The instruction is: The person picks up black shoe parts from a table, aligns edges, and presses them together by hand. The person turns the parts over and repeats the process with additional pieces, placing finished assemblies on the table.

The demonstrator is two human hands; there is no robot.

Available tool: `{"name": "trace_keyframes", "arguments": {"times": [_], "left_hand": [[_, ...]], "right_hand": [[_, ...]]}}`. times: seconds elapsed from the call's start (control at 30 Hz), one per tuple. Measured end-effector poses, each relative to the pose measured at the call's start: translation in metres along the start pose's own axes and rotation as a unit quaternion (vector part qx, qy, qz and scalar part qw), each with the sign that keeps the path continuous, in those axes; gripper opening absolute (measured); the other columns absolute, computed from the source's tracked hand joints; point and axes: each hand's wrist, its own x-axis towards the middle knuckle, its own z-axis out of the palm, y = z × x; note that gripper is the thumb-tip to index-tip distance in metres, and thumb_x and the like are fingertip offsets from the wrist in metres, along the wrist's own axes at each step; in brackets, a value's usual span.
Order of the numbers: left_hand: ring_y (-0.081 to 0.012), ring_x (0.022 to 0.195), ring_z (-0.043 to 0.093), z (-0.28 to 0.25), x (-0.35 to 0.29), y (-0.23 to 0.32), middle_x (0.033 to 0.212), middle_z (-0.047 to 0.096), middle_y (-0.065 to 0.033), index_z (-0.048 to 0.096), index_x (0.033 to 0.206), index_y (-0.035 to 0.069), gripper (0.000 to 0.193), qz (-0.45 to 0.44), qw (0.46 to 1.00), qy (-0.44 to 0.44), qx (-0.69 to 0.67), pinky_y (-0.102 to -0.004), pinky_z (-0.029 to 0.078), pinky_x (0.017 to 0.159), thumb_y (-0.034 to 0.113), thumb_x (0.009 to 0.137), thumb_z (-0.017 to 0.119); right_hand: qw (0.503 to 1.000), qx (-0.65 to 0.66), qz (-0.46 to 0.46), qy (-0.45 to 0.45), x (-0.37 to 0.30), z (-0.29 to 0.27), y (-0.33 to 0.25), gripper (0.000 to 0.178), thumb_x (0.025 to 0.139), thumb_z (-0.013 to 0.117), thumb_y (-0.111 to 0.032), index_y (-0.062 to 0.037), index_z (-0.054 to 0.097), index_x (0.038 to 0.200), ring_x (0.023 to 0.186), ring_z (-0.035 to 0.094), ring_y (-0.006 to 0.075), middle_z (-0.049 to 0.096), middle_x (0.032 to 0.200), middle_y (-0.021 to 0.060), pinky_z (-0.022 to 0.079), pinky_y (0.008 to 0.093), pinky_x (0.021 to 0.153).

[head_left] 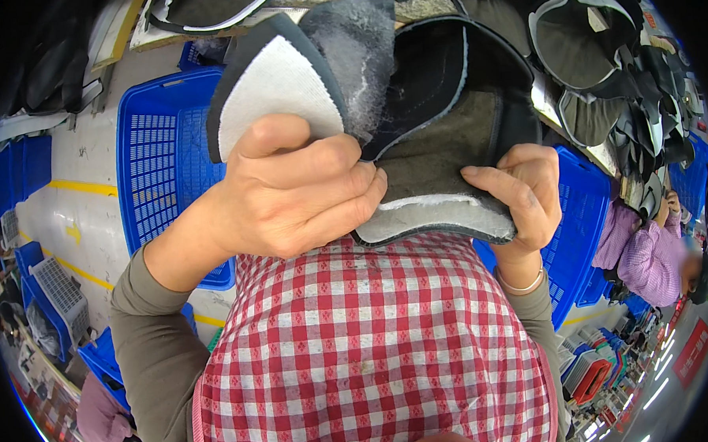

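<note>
A black boot upper with a dark brown inner side is held in front of my chest, above a red-and-white checked apron. My left hand is closed with its fingers curled around a pointed, white-faced flap edged in black. A fuzzy grey piece stands up beside that flap; whether it joins the upper is hidden by my fingers. My right hand grips the upper's near right edge, thumb on the inner side, next to a grey strip with a rough white border.
On the bench ahead lie more boot uppers, heaped toward the right. A blue basket stands at my left and a blue crate at my right. People in purple sleeves sit at the far right and lower left.
</note>
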Motion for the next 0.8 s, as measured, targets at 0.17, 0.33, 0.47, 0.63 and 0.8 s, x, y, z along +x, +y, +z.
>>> {"name": "trace_keyframes", "arguments": {"times": [0.17, 0.33, 0.47, 0.63, 0.8], "left_hand": [[-0.0175, 0.094, 0.065, 0.017, -0.003, 0.001, 0.089, 0.067, 0.0005, 0.069, 0.089, 0.01, 0.015, -0.027, 0.993, -0.067, -0.09, -0.0334, 0.045, 0.08, 0.015, 0.076, 0.072], [-0.0197, 0.097, 0.059, 0.035, 0.007, -0.002, 0.086, 0.062, -0.0002, 0.068, 0.088, 0.009, 0.017, -0.068, 0.956, -0.18, -0.223, -0.0351, 0.043, 0.086, 0.015, 0.076, 0.077], [-0.0237, 0.09, 0.057, 0.057, 0.028, -0.013, 0.084, 0.058, -0.0051, 0.068, 0.09, 0.008, 0.019, -0.091, 0.945, -0.217, -0.228, -0.0377, 0.041, 0.085, 0.012, 0.075, 0.081], [-0.0241, 0.087, 0.055, 0.073, 0.034, -0.027, 0.083, 0.059, -0.0053, 0.068, 0.087, 0.007, 0.019, -0.095, 0.948, -0.188, -0.239, -0.0375, 0.039, 0.083, 0.011, 0.074, 0.081], [-0.026, 0.103, 0.06, 0.049, 0.046, -0.041, 0.097, 0.067, -0.0067, 0.071, 0.102, 0.007, 0.032, -0.159, 0.949, -0.178, -0.208, -0.0398, 0.045, 0.092, 0.01, 0.072, 0.083]], "right_hand": [[0.996, 0.012, 0.089, 0.017, -0.034, 0.012, 0.006, 0.027, 0.063, 0.088, -0.014, -0.0037, 0.076, 0.085, 0.075, 0.056, 0.0219, 0.057, 0.075, 0.0049, 0.043, 0.0314, 0.065], [0.974, 0.059, 0.22, 0.01, -0.055, 0.014, 0.017, 0.032, 0.055, 0.085, 0.003, -0.0063, 0.079, 0.085, 0.075, 0.06, 0.0242, 0.063, 0.077, 0.0073, 0.048, 0.0334, 0.068], [0.887, 0.144, 0.386, -0.208, -0.015, -0.018, 0.039, 0.023, 0.066, 0.09, -0.006, -0.0066, 0.08, 0.087, 0.077, 0.062, 0.019, 0.065, 0.076, 0.0057, 0.046, 0.0302, 0.066], [0.969, -0.085, 0.008, -0.234, 0.022, -0.022, 0.03, 0.029, 0.072, 0.084, -0.017, -0.0077, 0.076, 0.098, 0.087, 0.07, 0.0266, 0.073, 0.087, 0.0076, 0.052, 0.0396, 0.081], [0.974, -0.11, 0.005, -0.197, 0.023, 0.012, 0.03, 0.014, 0.078, 0.076, -0.019, -0.0124, 0.07, 0.089, 0.067, 0.069, 0.0196, 0.065, 0.072, 0.0009, 0.052, 0.0333, 0.054]]}}
